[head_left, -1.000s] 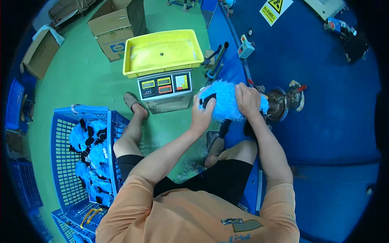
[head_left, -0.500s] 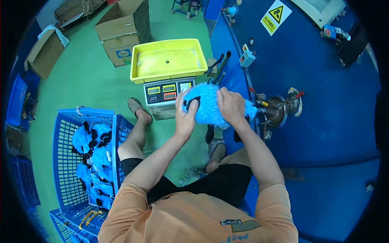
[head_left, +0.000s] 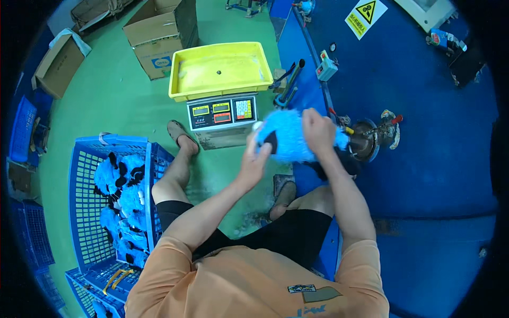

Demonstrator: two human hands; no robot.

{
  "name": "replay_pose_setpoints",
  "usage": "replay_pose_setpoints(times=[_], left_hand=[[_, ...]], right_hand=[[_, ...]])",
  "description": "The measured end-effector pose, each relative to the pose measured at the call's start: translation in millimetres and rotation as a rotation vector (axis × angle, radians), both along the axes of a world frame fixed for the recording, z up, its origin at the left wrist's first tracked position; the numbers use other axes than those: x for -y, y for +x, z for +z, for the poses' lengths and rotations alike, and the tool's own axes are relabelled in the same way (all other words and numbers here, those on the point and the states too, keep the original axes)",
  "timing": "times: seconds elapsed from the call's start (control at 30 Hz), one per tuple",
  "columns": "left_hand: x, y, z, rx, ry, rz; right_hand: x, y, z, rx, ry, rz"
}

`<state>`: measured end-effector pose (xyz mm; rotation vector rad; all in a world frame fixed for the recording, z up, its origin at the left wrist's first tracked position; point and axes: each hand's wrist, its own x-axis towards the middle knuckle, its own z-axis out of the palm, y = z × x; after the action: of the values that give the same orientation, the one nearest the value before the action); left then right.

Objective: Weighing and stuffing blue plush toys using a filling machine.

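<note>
A furry blue plush toy [head_left: 289,139] with black patches is held between my hands, beside the blue machine. My left hand [head_left: 254,161] grips its left end, by a black patch and a small white spot. On its upper right side, my right hand [head_left: 319,133] is closed in the fur. The toy's right end is at the round metal fitting [head_left: 366,140] on the machine wall; whether that end is around the nozzle cannot be seen clearly. Dark parts of the toy hang below my right wrist.
Ahead, a yellow tray [head_left: 222,96] sits on a digital scale [head_left: 222,112]. At my left stands a blue plastic crate [head_left: 87,206] of similar plush pieces. Cardboard boxes [head_left: 159,47] lie farther off. A switch box [head_left: 326,69] is on the machine's edge.
Both hands and the plush toy have moved to the right, closer to the metal fitting. My right hand has turned into a tighter fist. The view has shifted slightly.
</note>
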<state>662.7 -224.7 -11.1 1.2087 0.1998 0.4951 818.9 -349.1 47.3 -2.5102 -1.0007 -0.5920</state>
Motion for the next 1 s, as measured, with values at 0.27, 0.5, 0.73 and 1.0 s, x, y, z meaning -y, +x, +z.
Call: replay_pose_setpoints(times=[0.27, 0.5, 0.73, 1.0], left_hand=[[-2.4, 22.5, -6.9, 0.019, 0.404, 0.121], [-10.0, -7.2, -12.0, 0.046, 0.192, 0.191], [-20.6, -25.7, 11.3, 0.06, -0.297, 0.26], [9.9, -36.8, -4.6, -0.173, -0.611, 0.219]], right_hand=[[15.5, 13.7, -1.7, 0.025, 0.044, -0.02], [-11.4, -10.6, 3.1, 0.06, 0.01, -0.044], [-42.4, -31.4, 3.6, 0.071, 0.009, 0.056], [-32.2, -21.3, 6.8, -0.06, 0.058, 0.105]])
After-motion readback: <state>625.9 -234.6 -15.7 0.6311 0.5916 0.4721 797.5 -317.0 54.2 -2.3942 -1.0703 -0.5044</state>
